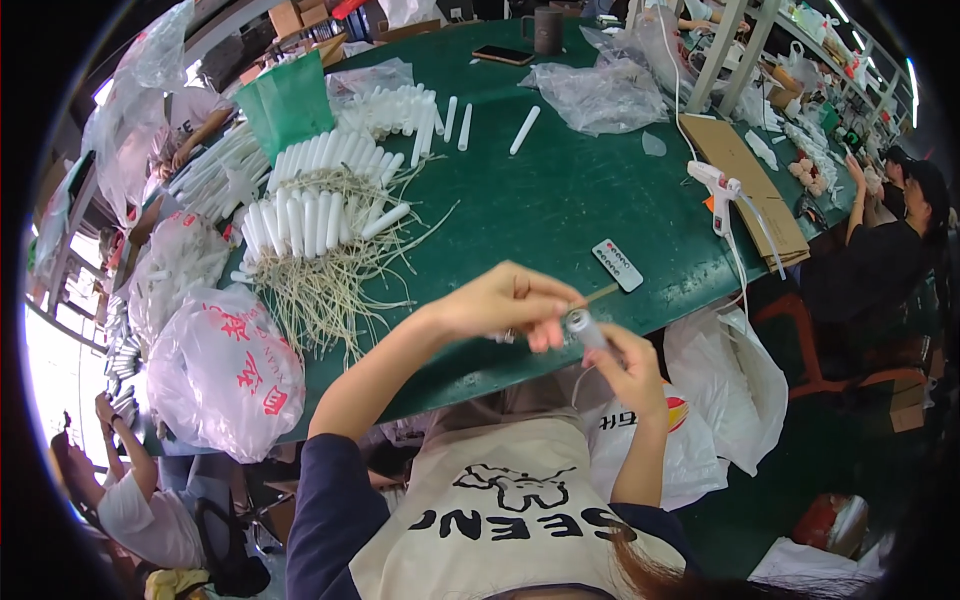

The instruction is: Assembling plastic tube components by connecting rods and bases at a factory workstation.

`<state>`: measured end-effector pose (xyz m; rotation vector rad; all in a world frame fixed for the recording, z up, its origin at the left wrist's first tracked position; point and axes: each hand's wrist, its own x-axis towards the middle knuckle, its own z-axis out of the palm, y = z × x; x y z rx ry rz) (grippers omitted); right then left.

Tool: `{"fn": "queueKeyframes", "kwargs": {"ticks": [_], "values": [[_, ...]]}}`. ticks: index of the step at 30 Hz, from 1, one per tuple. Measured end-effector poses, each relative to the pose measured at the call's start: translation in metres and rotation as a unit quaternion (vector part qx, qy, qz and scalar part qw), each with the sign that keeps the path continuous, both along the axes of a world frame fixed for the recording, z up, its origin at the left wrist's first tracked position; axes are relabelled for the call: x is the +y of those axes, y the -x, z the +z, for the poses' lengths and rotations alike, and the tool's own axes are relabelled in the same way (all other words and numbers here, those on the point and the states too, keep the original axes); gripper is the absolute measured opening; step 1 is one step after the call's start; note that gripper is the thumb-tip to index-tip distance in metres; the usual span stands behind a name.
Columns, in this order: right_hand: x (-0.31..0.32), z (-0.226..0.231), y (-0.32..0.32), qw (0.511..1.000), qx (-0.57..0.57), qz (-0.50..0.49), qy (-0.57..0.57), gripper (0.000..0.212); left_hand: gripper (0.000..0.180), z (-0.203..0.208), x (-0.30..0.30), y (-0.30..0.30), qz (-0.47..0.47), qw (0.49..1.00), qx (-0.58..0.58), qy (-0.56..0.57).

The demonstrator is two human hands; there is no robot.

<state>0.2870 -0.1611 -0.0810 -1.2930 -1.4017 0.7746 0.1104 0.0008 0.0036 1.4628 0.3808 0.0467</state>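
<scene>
My right hand [632, 374] grips a small whitish tube [588, 331], its round open end turned up toward the left hand. A thin pale cord [577, 388] hangs below it. Beside that open end, my left hand [508, 302] has its fingers pinched on a thin tan stick [601, 293], which points toward a small white remote control [617, 265] lying on the table. Both hands are slightly blurred, above the table's near edge. Left of them lies a heap of white tubes [310, 225] with tangled pale cords [318, 300] trailing toward me.
A hot glue gun [716, 194] with a cable lies at the right, beside flat cardboard [755, 190]. A stuffed plastic bag [228, 370] sits at the left edge. Farther back are a phone [503, 55], a dark mug [548, 32] and clear bags [605, 92]. Other people sit on both sides.
</scene>
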Motion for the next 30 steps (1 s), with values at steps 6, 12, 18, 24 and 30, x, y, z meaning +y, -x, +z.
{"fn": "queueKeyframes", "kwargs": {"ticks": [6,12,18,24,30], "values": [[-0.002,-0.005,-0.002,0.980,0.043,-0.190,-0.033,0.020,0.022,-0.069,0.028,-0.043,0.088,0.948,0.001,-0.307],[-0.001,0.013,0.006,0.975,-0.055,-0.205,-0.066,0.020,0.019,-0.093,0.028,-0.062,0.135,0.833,-0.061,-0.533],[-0.002,0.024,0.016,0.955,-0.121,-0.239,-0.127,0.021,0.034,-0.042,0.002,-0.048,0.193,0.923,0.013,-0.332],[0.007,0.037,0.031,0.871,-0.355,-0.257,-0.223,0.032,0.059,-0.026,-0.018,-0.026,0.107,0.991,0.056,-0.060],[0.010,0.045,0.040,0.872,-0.375,-0.224,-0.220,0.031,0.056,-0.034,-0.020,-0.011,0.050,0.987,0.089,-0.125]]}}
